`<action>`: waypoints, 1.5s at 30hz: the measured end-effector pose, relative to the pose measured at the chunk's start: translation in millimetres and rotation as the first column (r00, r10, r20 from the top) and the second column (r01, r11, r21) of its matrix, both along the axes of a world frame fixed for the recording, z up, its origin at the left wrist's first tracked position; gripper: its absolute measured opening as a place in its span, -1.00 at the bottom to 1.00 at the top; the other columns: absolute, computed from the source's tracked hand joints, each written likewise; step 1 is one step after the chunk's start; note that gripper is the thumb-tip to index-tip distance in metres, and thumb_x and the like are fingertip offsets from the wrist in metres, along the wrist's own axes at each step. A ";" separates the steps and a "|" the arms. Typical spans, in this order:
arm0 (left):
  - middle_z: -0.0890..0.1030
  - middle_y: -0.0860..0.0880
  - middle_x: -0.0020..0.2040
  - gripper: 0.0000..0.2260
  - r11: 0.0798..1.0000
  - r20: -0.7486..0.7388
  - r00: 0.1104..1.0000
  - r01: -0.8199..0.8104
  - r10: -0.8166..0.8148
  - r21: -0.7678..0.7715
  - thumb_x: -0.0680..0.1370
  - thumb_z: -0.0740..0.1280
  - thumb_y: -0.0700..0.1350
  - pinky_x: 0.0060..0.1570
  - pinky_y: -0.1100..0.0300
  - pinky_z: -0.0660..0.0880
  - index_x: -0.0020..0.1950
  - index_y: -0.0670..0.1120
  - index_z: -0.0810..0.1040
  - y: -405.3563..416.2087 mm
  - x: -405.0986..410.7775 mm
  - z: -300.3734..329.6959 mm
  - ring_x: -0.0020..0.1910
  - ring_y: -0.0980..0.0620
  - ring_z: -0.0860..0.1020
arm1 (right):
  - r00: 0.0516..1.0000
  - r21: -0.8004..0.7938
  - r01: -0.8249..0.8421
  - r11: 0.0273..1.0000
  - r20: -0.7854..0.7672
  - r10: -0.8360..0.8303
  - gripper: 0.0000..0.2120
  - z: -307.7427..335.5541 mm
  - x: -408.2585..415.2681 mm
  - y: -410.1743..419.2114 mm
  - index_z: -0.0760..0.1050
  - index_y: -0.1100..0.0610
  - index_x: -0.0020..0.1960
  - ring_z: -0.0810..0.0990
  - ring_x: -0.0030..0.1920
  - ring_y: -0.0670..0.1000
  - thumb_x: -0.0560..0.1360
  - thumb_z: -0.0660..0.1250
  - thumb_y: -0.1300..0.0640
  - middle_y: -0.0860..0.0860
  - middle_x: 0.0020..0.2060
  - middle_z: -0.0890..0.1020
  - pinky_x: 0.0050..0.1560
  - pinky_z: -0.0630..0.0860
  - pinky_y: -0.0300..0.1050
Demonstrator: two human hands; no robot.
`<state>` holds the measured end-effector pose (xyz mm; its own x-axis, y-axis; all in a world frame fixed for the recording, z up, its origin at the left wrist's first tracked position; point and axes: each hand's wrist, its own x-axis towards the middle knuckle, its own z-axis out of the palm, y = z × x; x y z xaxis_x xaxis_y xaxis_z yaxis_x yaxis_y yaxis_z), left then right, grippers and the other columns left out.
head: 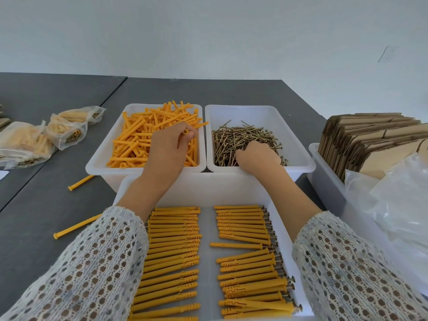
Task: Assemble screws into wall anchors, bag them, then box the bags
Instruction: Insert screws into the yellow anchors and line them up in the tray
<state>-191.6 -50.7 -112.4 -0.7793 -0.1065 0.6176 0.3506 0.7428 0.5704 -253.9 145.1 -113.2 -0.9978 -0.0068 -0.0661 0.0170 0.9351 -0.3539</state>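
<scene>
The job is partly done. In the near tray point(234, 188), two rows of yellow anchors point(172, 253) lie side by side, and the ones in the right row show screw heads sticking out, so many pairs are already put together. Three bags point(25, 144) full of anchors sit far left on the tabletop point(46, 200), so some bagging is done too. No bag looks boxed yet: the flat cardboard boxes point(370, 144) stand folded in a tray on the right, with empty clear bags point(398, 205) in front of them. More pairs are being made now. The left hand point(168, 149) is in the bin of loose anchors point(150, 137) and pinches one anchor with its fingertips. The right hand point(258, 156) is down in the bin of loose screws point(243, 137), fingers curled into the pile; I cannot tell if it has a screw yet. Both bins hold plenty, so lots of pairing, bagging and all the boxing are left. Two stray anchors point(76, 225) lie on the tabletop.
</scene>
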 end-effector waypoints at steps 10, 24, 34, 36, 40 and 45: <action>0.65 0.01 -0.22 -0.78 0.979 0.004 0.982 0.190 -0.191 -0.070 0.69 0.20 -0.02 -0.21 0.10 0.51 0.03 -0.06 0.61 13.4 6.1 2.4 -0.24 0.05 0.61 | 0.985 -0.268 -0.092 0.959 -0.168 0.047 -0.70 -5.6 -2.8 2.1 0.19 0.13 -0.37 0.18 -0.46 -0.01 0.49 0.19 0.23 0.00 -0.48 0.26 -0.43 0.16 -0.18; 0.43 0.19 -0.32 -0.71 0.975 0.056 0.987 0.160 -0.153 -0.154 0.70 0.13 0.01 -0.29 0.15 0.35 0.18 -0.10 0.57 20.7 5.6 -0.4 -0.31 0.17 0.46 | 0.956 -0.554 -0.277 0.785 -0.078 0.283 -0.87 6.7 1.2 0.4 0.56 0.20 -0.01 0.66 -0.20 0.02 0.50 0.32 0.37 0.14 -0.20 0.69 -0.04 0.64 -0.07; 0.54 -0.13 0.28 -0.68 0.969 0.144 0.987 0.105 -0.074 -0.222 0.72 0.07 -0.11 0.26 0.16 0.30 0.34 -0.20 0.48 15.5 2.8 -4.0 0.31 -0.08 0.44 | 0.966 -0.210 -0.249 0.945 0.011 0.257 -0.82 0.0 -4.1 -2.9 0.66 0.31 -0.03 0.62 -0.08 0.13 0.53 0.33 0.22 0.20 -0.13 0.68 -0.01 0.57 -0.02; 0.54 -0.14 0.27 -0.70 0.968 0.150 0.986 0.103 -0.070 -0.227 0.72 0.07 -0.13 0.28 0.11 0.32 0.34 -0.20 0.48 15.4 3.1 -3.2 0.31 -0.09 0.44 | 0.972 -0.154 -0.233 0.960 -0.018 0.233 -0.77 -1.3 -3.1 -3.0 0.64 0.31 0.02 0.56 -0.20 0.10 0.58 0.28 0.17 0.14 -0.25 0.62 -0.06 0.54 -0.05; 0.58 -0.08 0.12 -0.71 0.967 0.136 0.989 0.093 -0.061 -0.239 0.72 0.06 -0.11 0.14 0.02 0.41 0.24 -0.17 0.53 15.0 3.4 -2.3 0.18 -0.06 0.49 | 0.981 -0.137 -0.171 0.976 -0.121 0.154 -0.61 -2.2 4.9 -7.5 0.59 0.26 -0.04 0.56 -0.22 0.10 0.68 0.10 0.03 0.10 -0.24 0.59 0.00 0.58 0.04; 0.52 0.06 -0.31 -0.64 0.977 0.109 0.994 0.041 -0.018 -0.208 0.71 0.03 0.03 -0.35 0.15 0.29 0.02 -0.08 0.56 12.8 6.2 -3.6 -0.29 0.06 0.49 | 0.880 -0.468 -0.328 0.821 -0.467 0.085 -0.61 10.4 18.4 -21.5 0.51 0.30 -0.13 0.59 -0.26 0.14 0.69 0.05 0.11 0.16 -0.27 0.60 -0.12 0.57 0.12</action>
<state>-185.3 -37.9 -116.0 -0.8425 0.0406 0.5372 0.3200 0.8398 0.4385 -235.5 123.6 -102.9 -0.8985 -0.1281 0.4199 -0.4134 0.5688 -0.7110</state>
